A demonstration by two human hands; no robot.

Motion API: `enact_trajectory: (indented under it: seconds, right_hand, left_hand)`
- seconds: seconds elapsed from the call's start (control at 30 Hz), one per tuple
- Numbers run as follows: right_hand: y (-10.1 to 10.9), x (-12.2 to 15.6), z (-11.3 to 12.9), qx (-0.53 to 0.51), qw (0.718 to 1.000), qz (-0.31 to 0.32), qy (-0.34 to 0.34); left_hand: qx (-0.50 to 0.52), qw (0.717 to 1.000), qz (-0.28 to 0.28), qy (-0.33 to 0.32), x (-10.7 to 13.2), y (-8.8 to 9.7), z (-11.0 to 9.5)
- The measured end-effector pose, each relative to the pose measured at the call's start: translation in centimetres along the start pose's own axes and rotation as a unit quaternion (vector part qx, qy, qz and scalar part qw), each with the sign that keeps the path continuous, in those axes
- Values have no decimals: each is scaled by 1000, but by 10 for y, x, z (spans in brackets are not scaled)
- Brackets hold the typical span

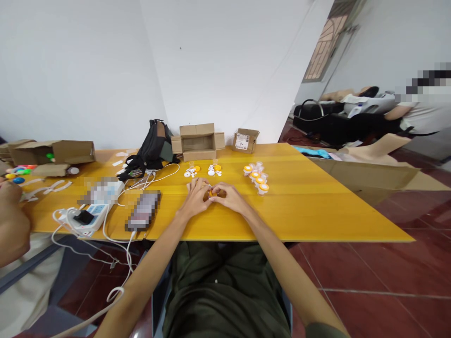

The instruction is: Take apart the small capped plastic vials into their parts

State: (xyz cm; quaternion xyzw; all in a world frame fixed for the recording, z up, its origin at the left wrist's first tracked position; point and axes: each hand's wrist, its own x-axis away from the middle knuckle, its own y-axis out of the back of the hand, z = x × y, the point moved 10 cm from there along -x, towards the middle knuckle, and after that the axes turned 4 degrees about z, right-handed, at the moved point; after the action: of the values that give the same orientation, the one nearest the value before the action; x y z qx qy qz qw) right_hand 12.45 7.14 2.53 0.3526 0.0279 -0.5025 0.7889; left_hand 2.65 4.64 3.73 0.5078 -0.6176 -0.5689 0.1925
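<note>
My left hand [198, 197] and my right hand [228, 197] meet over the middle of the table. Both are closed, fingertips together, around a small orange round piece [212, 193]; the fingers cover most of it. Just beyond them lie two small groups of loose parts: white pieces [190, 173] with an orange cap [197, 169], and white pieces [211, 172] with another orange cap [218, 168]. To the right of my hands stands a cluster of small clear cups with orange-and-white tops [260, 181].
An upright open cardboard box [198, 148], a smaller box [245, 141] and a black backpack [153, 143] line the wall. At left are a phone [143, 211], a power strip [92, 218] with white cables and another person's arm [13, 220]. A large carton [338, 180] stands right of the table.
</note>
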Motion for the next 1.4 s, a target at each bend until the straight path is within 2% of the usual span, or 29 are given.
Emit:
enact_trajectory:
  seconds: [0.2,0.47,0.63,0.77,1.03,1.23,1.4]
  right_hand:
    - [8,1,-3,-2,1000,-28,-12]
    - [30,2,-11,-7,992,-121,-38]
    - [40,5,-20,22,986,-151,-61]
    - [41,7,-26,102,979,-149,-98]
    - [34,11,-27,221,956,-94,-169]
    - [33,11,-27,218,959,-87,-157]
    - [31,6,-11,124,985,-101,-62]
  left_hand:
    - [14,1000,-5,-6,0,0,0]
    - [19,1000,-10,-22,1,0,-2]
    - [21,999,-5,-32,1,-2,-2]
    - [29,999,-19,-35,0,1,-2]
    - [48,994,-92,-24,2,19,0]
    - [70,991,-106,-36,0,21,2]
    - [100,988,-108,-46,-1,20,2]
